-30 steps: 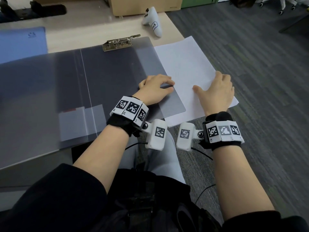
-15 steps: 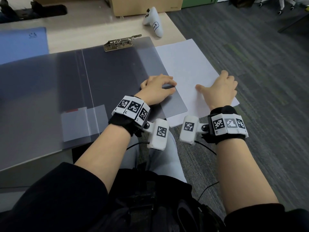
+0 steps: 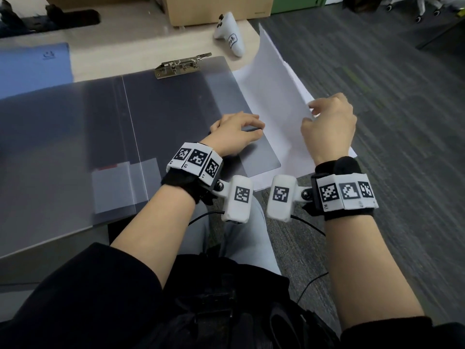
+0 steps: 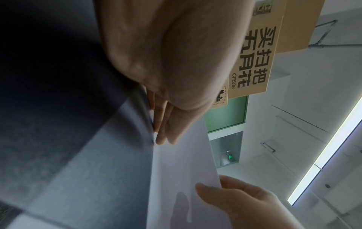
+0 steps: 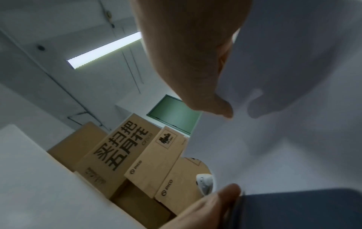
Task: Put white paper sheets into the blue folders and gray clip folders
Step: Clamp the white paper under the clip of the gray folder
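A white game-style controller (image 3: 230, 34) with a handwritten label is seen lying on the light wooden tabletop (image 3: 120, 46), near its far right corner. Just behind it, a tan cardboard box (image 3: 219, 8) is set; in the right wrist view, several stacked cardboard boxes (image 5: 125, 155) printed with black characters are shown. A green cabinet panel (image 5: 175, 114) is visible beyond them. Grey carpet flooring (image 3: 390, 122) is spread to the right of the table. A long ceiling light strip (image 5: 105, 49) is lit overhead.

Matt translucent gray plastic folder (image 3: 176, 117), shiny metal clip (image 3: 182, 65), smooth white paper (image 3: 274, 96), seemingly wood-grain tabletop (image 3: 113, 46).
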The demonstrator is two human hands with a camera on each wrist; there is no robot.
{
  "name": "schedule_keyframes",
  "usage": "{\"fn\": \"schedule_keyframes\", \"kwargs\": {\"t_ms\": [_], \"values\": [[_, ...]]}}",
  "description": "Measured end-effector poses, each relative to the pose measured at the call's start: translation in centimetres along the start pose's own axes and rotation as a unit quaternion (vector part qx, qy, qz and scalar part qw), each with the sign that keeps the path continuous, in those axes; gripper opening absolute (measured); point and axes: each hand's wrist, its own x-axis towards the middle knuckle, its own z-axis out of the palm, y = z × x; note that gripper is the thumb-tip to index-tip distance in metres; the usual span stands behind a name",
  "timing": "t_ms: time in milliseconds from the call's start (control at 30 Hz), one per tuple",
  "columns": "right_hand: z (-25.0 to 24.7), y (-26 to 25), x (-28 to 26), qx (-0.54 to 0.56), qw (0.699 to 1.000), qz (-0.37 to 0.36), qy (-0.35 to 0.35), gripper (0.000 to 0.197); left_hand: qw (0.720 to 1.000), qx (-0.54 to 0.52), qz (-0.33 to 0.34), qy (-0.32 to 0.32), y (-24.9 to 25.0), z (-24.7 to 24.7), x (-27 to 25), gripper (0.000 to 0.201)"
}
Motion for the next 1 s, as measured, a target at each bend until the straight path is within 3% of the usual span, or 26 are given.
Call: {"fn": "schedule_keyframes", "kwargs": {"t_ms": [100, 267, 367, 533, 667, 833, 1000], "values": [[-0.2, -1.1, -0.5, 0.034, 0.998, -0.039, -0.045, 0.030, 0.995, -0.098, -0.016, -0.012, 0.0, 0.1, 0.1, 0.045], [0.1, -2.2, -1.9, 0.102, 0.984, -0.071, -0.124, 0.054, 0.959, -0.284, -0.019, -0.016, 0.0, -0.3, -0.3, 0.040], [0.3, -2.4, -2.1, 0.132, 0.979, -0.090, -0.126, 0.055, 0.953, -0.303, -0.008, -0.015, -0.1, -0.4, -0.4, 0.025], [0.7, -2.7, -2.3, 0.158, 0.977, -0.095, -0.111, 0.045, 0.949, -0.314, -0.016, 0.004, 0.0, -0.4, -0.7, 0.021], [0.7, -3.0, -2.4, 0.151, 0.979, -0.089, -0.106, 0.050, 0.947, -0.322, -0.010, 0.015, -0.1, -0.4, -0.7, 0.025], [0.4, -3.2, -2.3, 0.150, 0.980, -0.070, -0.111, 0.053, 0.942, -0.335, -0.011, 0.016, -0.1, -0.4, -0.7, 0.045], [0.4, -3.3, -2.4, 0.153, 0.980, -0.064, -0.111, 0.056, 0.944, -0.327, -0.017, 0.026, 0.0, -0.4, -0.6, 0.031]]}}
